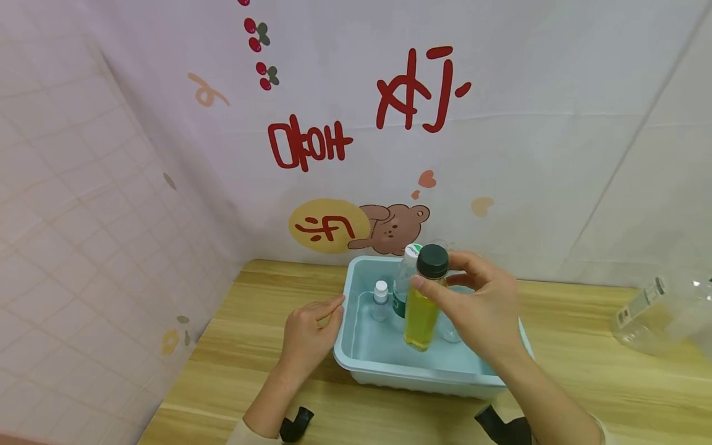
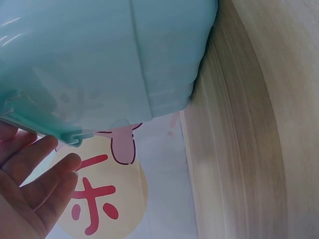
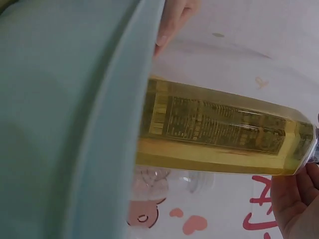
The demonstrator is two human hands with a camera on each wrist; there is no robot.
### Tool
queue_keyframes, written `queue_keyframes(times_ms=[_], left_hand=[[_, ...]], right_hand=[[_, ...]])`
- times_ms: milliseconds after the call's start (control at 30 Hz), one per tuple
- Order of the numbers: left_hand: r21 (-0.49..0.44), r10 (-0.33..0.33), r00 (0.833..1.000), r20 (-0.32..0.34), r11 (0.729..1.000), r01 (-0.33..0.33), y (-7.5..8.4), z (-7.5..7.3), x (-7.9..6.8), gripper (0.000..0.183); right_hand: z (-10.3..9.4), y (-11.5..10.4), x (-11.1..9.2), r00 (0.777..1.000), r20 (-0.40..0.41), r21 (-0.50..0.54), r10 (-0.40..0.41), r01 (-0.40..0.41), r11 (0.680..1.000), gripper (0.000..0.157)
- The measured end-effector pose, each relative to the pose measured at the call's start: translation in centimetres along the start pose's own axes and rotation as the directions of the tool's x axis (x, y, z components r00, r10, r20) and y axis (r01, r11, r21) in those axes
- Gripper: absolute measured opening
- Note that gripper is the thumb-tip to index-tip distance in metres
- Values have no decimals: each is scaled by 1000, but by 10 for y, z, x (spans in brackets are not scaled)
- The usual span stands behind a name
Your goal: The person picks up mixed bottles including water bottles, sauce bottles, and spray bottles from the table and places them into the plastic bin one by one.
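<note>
One yellow bottle (image 1: 421, 322) in the right hand (image 1: 483, 304), thumb opposite fingers

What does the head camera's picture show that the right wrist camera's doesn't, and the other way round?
Only the head view shows the small white-capped bottle inside the tub and the clear bottle out on the table, far to the right.

Only the right wrist view shows the fine print on the side of the bottle of yellow liquid.

Both show that yellow bottle, the right hand near its top, part of the tub, the left hand at the tub's edge, and the patterned wall covering.
</note>
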State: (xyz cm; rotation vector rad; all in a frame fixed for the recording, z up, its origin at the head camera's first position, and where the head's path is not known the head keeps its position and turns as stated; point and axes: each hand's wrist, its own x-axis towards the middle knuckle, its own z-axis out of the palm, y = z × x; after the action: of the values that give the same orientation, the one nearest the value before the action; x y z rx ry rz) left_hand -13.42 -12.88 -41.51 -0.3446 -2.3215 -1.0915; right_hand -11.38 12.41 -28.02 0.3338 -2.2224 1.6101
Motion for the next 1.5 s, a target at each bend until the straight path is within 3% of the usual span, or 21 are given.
queue_keyframes(times_ms=[300, 600, 833, 967, 1167, 1500], left_hand=[[10, 7, 1000, -8, 1000, -7, 0, -2, 1, 21], [12, 27, 1000, -14, 1000, -27, -2, -1, 0, 21], [8, 48, 999, -21, 999, -48, -5, -1, 0, 21], [6, 70, 997, -23, 998, -70, -4, -1, 1, 21], [9, 63, 998, -17, 998, -63, -1, -2, 2, 21], [1, 49, 999, -4, 999, -49, -2, -2, 1, 21]], right_hand=[[24, 13, -3, 995, 73, 17, 63, -65, 998, 34], [41, 30, -7, 993, 106, 43, 50, -55, 998, 33], [49, 36, -11, 978, 153, 34, 139, -146, 989, 34], [53, 40, -12, 974, 175, 32, 145, -153, 988, 33], [61, 47, -13, 969, 196, -3, 153, -156, 988, 33], [70, 54, -16, 947, 198, -95, 252, -237, 967, 37]])
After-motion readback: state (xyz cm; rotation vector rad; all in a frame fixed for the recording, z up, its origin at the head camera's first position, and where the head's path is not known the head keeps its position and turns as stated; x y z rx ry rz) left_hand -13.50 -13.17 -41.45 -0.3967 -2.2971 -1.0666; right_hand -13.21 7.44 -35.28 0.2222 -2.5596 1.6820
